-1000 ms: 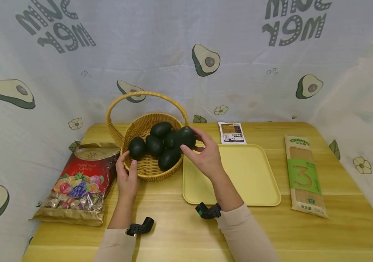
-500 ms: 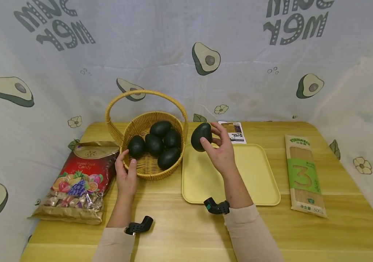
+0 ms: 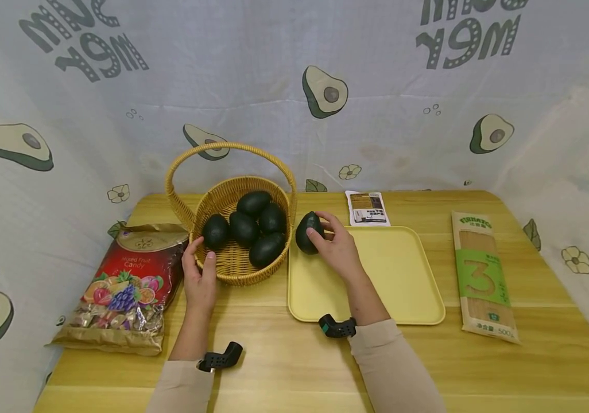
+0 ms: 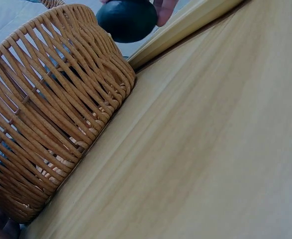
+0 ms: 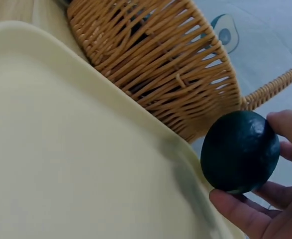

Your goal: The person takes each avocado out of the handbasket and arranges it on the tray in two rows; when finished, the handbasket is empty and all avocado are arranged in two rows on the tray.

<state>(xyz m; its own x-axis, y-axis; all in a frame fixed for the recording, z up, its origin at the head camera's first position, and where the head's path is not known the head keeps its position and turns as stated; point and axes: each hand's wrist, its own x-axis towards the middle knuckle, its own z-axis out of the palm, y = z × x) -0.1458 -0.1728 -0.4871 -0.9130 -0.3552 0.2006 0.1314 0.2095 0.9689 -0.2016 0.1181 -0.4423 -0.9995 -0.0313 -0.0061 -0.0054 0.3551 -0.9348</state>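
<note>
The right hand's fingers [image 5: 238, 211] hold a dark green avocado [image 3: 305, 234] by its side, up over the back left corner of the yellow tray [image 3: 367, 281]. The left hand [image 3: 201, 287] touches the near left rim of the basket [image 3: 243, 279]; I can't tell if its fingers grip. Five more avocados [image 3: 243, 229] sit inside. A red candy bag [image 3: 129, 269] lies left of the basket. A small white packet [image 3: 368, 208] is behind the tray, and a long green-banded packet [image 3: 483, 278] lies right of it on the wooden tabletop [image 3: 268, 355].
</note>
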